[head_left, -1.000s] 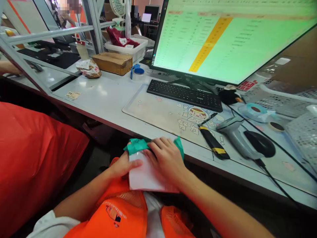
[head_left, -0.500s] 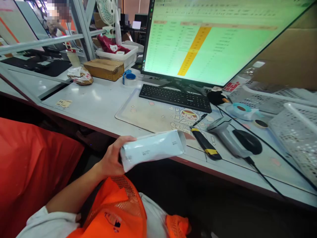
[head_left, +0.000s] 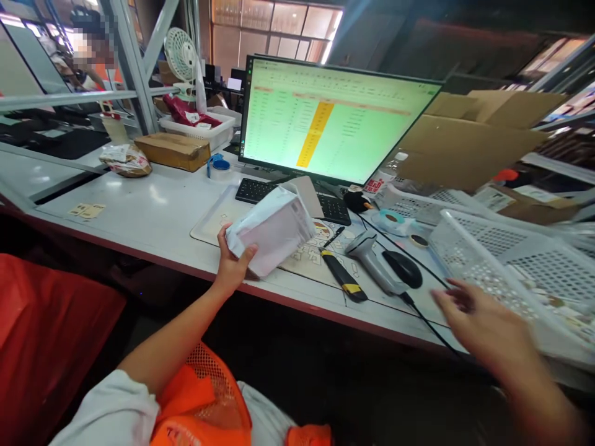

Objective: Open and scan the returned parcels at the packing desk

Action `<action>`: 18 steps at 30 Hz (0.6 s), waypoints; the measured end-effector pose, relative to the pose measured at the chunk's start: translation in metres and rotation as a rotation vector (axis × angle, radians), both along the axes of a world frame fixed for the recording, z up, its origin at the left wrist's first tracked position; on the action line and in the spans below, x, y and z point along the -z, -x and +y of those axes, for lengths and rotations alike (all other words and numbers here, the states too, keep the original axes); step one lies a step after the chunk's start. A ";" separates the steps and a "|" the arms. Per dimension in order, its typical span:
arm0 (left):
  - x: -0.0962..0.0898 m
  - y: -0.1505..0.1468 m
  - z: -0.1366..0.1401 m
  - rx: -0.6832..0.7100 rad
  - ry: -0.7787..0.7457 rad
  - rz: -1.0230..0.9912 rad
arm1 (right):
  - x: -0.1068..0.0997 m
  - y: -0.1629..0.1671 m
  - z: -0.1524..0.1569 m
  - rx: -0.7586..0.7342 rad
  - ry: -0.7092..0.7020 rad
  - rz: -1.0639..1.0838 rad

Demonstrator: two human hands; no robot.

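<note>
— Left hand [head_left: 232,263], condition?
— Closed on one end of a white wrapped packet [head_left: 279,235], thumb on the near face. Packet reaches out from the grip to the hand's right, over the desk mat [head_left: 211,223], near the worktop's [head_left: 153,241] front edge; whether it touches the mat, cannot tell.
— Right hand [head_left: 483,322]?
— Blurred, loosely open, empty; at the worktop's front edge, well apart from the packet.
— Count?
— Packet: one. Keyboard [head_left: 251,191]: one, partly hidden behind it. Right of packet: cutter [head_left: 343,275], one; pen [head_left: 334,236], one; scanner [head_left: 374,263], one; mouse [head_left: 403,268], one. Toward the rear edge: monitor [head_left: 279,124], one.
</note>
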State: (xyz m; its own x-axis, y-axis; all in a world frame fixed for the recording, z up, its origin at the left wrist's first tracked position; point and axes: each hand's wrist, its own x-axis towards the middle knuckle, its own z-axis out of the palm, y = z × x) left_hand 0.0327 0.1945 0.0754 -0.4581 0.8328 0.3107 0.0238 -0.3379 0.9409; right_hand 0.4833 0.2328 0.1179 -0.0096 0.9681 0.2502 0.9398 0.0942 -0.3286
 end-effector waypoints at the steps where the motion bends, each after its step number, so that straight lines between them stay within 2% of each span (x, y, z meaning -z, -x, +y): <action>1: 0.001 0.000 0.005 -0.018 0.019 -0.061 | 0.003 0.013 0.015 0.040 0.032 -0.056; 4: 0.008 0.007 0.015 -0.065 0.046 -0.214 | 0.017 0.065 0.058 0.086 0.221 -0.212; 6: 0.014 0.012 0.018 -0.061 0.045 -0.287 | 0.025 0.094 0.077 0.139 0.297 -0.262; 8: 0.018 0.016 0.020 -0.041 0.041 -0.329 | 0.028 0.110 0.086 0.196 0.321 -0.280; 10: 0.017 0.018 0.020 -0.029 0.046 -0.325 | 0.022 0.112 0.088 0.227 0.332 -0.276; 13: 0.003 0.024 0.018 -0.034 0.051 -0.175 | -0.006 0.101 0.076 0.145 0.253 -0.202; 18: -0.039 0.038 0.015 -0.024 0.051 0.326 | -0.073 0.086 0.021 -0.329 -0.063 0.089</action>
State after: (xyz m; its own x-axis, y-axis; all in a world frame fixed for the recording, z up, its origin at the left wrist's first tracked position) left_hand -0.0054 0.2095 0.1149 -0.3615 0.8411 0.4023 0.3335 -0.2863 0.8982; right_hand 0.3968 0.2538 0.1908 -0.2945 0.8994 0.3231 0.8235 0.4103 -0.3917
